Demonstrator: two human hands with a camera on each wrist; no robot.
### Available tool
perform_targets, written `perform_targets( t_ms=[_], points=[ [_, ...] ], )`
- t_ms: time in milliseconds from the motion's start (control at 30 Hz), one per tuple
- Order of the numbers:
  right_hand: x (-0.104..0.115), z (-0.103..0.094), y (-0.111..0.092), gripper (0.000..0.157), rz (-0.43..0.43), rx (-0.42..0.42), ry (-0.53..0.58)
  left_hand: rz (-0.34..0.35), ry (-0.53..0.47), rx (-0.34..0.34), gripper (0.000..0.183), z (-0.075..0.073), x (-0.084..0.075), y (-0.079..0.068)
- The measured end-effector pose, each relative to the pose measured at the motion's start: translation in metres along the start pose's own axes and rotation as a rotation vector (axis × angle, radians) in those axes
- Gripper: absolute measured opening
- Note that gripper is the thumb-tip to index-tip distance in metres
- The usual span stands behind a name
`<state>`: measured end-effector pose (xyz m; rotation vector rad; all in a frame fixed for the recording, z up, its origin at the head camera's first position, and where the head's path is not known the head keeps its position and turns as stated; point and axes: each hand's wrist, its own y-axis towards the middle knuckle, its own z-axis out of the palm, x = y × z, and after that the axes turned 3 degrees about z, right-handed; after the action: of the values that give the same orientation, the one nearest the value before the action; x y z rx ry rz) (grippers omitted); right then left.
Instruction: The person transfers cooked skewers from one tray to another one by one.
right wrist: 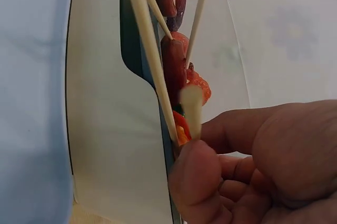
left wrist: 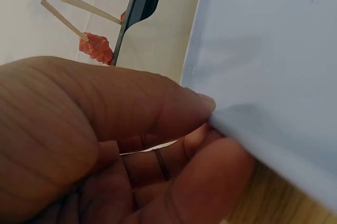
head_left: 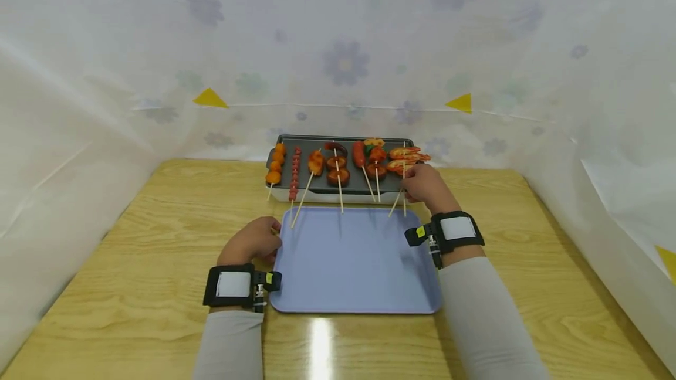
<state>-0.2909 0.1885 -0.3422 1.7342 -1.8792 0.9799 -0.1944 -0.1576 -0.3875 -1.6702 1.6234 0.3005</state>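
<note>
My left hand (head_left: 256,240) grips the left rim of a pale blue-purple tray (head_left: 359,268), its thumb on top of the edge in the left wrist view. At the back right, my right hand (head_left: 424,185) pinches the wooden stick (right wrist: 190,109) of a shrimp skewer between thumb and finger. The orange shrimp (head_left: 405,153) lie at the right end of a dark grill pan (head_left: 306,143). Two sticks stick out below that hand, one straight and one slanting left. Part of the shrimp is hidden behind the fingers.
Left to right on the pan lie skewers of orange balls (head_left: 276,163), small red pieces (head_left: 294,172), a browned wing-like piece (head_left: 315,163), mushrooms (head_left: 338,177), a sausage (head_left: 359,154) and mixed vegetables (head_left: 376,154). Several sticks overhang the pan's front; some reach over the tray. A flowered curtain (head_left: 343,69) hangs behind.
</note>
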Motion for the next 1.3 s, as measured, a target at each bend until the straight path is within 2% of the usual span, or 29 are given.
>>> perform_targets(
  t_ms=[167,433,667,933,1133,1300],
  points=[
    [-0.002,-0.005,-0.001,0.007,-0.02,0.028,-0.045,0.018,0.005,0.001,0.039,0.001,0.001,0.001],
    [-0.004,-0.009,-0.01,0.023,-0.08,0.025,-0.071,0.024,-0.006,0.003,0.041,0.0,0.003,0.004],
    [-0.005,-0.004,-0.024,0.02,-0.174,-0.007,-0.116,0.045,-0.002,0.008,0.04,-0.001,0.004,0.003],
    [-0.017,0.008,-0.042,0.01,-0.337,-0.13,-0.173,0.04,-0.009,0.006,0.04,-0.001,0.006,0.003],
    [-0.026,0.012,-0.057,0.012,-0.414,-0.227,-0.162,0.036,-0.011,0.004,0.04,-0.002,0.006,0.004],
    [-0.034,0.017,-0.07,0.015,-0.489,-0.326,-0.217,0.045,-0.022,0.013,0.04,-0.001,0.006,0.004]
  ],
)
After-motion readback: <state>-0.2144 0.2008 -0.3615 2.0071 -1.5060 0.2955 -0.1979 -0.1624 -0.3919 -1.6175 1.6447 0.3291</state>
